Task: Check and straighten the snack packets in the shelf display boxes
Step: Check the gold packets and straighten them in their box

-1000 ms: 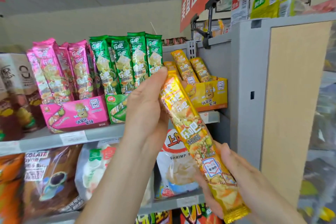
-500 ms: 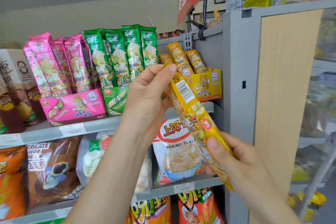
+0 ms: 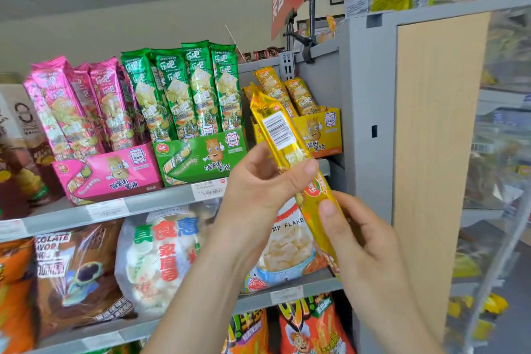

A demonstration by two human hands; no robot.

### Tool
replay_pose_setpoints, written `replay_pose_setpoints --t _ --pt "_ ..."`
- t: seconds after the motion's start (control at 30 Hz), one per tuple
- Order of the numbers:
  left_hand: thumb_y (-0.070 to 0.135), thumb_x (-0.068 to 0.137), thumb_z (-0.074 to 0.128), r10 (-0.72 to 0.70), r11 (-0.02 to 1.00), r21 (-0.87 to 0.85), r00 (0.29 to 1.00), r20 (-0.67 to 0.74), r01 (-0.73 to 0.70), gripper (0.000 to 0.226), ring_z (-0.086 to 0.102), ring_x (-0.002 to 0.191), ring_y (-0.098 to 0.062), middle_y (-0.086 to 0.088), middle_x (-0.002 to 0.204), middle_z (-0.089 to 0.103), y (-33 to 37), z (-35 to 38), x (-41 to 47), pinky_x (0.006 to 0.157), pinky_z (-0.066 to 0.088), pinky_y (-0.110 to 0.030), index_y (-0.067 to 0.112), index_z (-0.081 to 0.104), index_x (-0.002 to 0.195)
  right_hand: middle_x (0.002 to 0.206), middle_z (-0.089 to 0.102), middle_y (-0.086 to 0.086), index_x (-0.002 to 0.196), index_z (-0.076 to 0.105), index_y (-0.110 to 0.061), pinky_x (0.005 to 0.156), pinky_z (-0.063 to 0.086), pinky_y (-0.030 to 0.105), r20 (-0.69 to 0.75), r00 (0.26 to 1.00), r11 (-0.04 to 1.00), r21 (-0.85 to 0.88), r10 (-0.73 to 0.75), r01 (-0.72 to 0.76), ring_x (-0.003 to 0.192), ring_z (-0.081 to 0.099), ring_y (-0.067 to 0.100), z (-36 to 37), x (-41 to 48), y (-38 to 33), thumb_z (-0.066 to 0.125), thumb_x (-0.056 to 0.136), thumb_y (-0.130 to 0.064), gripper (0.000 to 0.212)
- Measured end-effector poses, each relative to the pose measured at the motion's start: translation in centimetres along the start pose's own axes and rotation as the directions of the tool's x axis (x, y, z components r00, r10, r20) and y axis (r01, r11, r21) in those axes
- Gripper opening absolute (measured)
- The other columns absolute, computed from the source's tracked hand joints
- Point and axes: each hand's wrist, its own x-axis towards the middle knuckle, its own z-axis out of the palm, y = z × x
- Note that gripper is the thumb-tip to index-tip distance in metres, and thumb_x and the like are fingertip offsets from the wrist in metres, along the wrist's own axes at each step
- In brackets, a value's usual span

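Since a second ago the long yellow packet [image 3: 283, 135] has been flipped over. Its picture side faced us then, and now we see the back with the white barcode label. It is out of its box, held slanting in the air in front of the top shelf [image 3: 161, 201], with its top end up by the yellow display box [image 3: 324, 135].

The left hand [image 3: 258, 181] is curled round the middle of the packet, with the thumb laid across it. The right hand [image 3: 359, 241] pinches the lower part, thumb on the near side and fingers behind.

This looks like the checking step: the person seems to be looking over the back. Next, I think, the packet has to be turned picture side out, stood up straight and slid back into the yellow box beside the other yellow packets [image 3: 298, 95], which lean a bit. The green box [image 3: 201, 155] and pink box [image 3: 115, 172] sit further left on the same shelf, their packets standing up.
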Motion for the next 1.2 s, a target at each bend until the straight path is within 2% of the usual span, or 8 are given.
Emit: replay_pose_setpoints --t 0.1,0.17,0.27,0.6,0.87,0.97,1.07,1.2 --pt "0.023 0.063 0.088 0.032 0.999 0.022 0.998 -0.049 -0.031 0.032 0.067 0.082 -0.022 -0.005 0.093 0.075 -0.2 -0.2 -0.5 0.074 0.055 -0.038 0.025 0.076 0.092 0.087 0.076 0.0 0.096 0.073 -0.044 0.061 0.057 0.025 0.083 0.974 0.968 0.121 0.212 -0.221 0.073 0.072 0.014 -0.2 0.2 -0.1 0.054 0.076 -0.074 0.041" --pt "0.026 0.061 0.085 0.028 0.999 -0.038 0.993 -0.118 -0.033 0.032 0.063 0.084 -0.028 -0.009 0.093 0.074 0.0 -0.5 -0.2 0.078 0.049 -0.046 0.023 0.077 0.092 0.098 0.073 0.015 0.107 0.072 -0.028 0.058 0.055 0.031 0.34 0.878 0.859 0.27 0.338 -0.435 0.066 0.069 0.024 -0.4 0.3 -0.1 0.058 0.078 -0.072 0.055" --pt "0.024 0.063 0.083 0.007 0.988 -0.153 0.993 -0.122 -0.025 0.038 0.064 0.079 -0.025 -0.009 0.093 0.074 0.1 -0.7 0.1 0.073 0.053 -0.042 0.015 0.074 0.099 0.088 0.068 0.019 0.125 0.062 -0.02 0.044 0.045 0.024 0.566 0.788 0.708 0.454 0.241 -0.542 0.045 0.06 0.022 -0.6 0.3 0.4 0.057 0.089 -0.057 0.053" --pt "0.023 0.066 0.085 0.026 0.999 -0.043 0.997 0.067 -0.023 0.06 0.06 0.095 -0.024 -0.008 0.106 0.069 -2.0 -1.3 -1.0 0.084 0.051 -0.038 0.011 0.063 0.121 0.063 0.063 0.015 0.097 0.072 -0.019 0.034 0.033 0.018 0.315 0.923 0.829 0.437 0.222 -0.349 0.03 0.047 0.019 0.2 0.8 0.8 0.06 0.076 -0.064 0.052" --pt "0.021 0.071 0.077 0.052 0.991 0.123 0.997 -0.057 -0.045 0.064 0.069 0.093 -0.021 -0.006 0.105 0.074 -2.5 -1.8 -1.8 0.081 0.057 -0.029 0.017 0.057 0.132 0.063 0.065 0.014 0.094 0.073 -0.025 0.04 0.046 0.024 0.137 0.976 0.928 0.31 0.17 -0.205 0.045 0.059 0.02 0.9 1.2 0.3 0.062 0.081 -0.055 0.034" --pt "0.031 0.079 0.07 0.045 0.992 0.118 0.998 -0.037 -0.04 0.045 0.072 0.094 -0.02 -0.003 0.103 0.075 -2.4 -1.8 -2.3 0.083 0.058 -0.032 0.02 0.064 0.122 0.07 0.065 0.0 0.103 0.068 -0.038 0.049 0.051 0.023 -0.001 1.0 0.999 -0.038 0.001 -0.001 0.056 0.062 0.011 1.0 1.1 0.5 0.063 0.082 -0.052 0.026" --pt "0.039 0.072 0.075 0.056 0.991 0.124 0.996 -0.07 -0.047 0.032 0.071 0.084 -0.014 0.0 0.096 0.075 -2.2 -1.8 -2.4 0.07 0.057 -0.027 0.021 0.074 0.098 0.081 0.063 -0.013 0.122 0.051 -0.048 0.057 0.05 0.021 0.088 0.974 0.758 -0.614 -0.211 0.22 0.072 0.061 0.006 0.7 0.7 1.0 0.049 0.083 -0.065 0.042" --pt "0.025 0.077 0.077 0.034 0.998 -0.036 0.979 -0.203 -0.042 0.012 0.067 0.068 -0.015 -0.004 0.08 0.072 -1.9 -2.0 -1.9 0.061 0.056 -0.029 0.017 0.074 0.086 0.109 0.063 -0.018 0.14 0.043 -0.043 0.074 0.047 0.011 0.186 0.957 0.859 -0.428 -0.221 0.281 0.098 0.06 0.002 0.7 -0.1 1.4 0.054 0.088 -0.06 0.055"
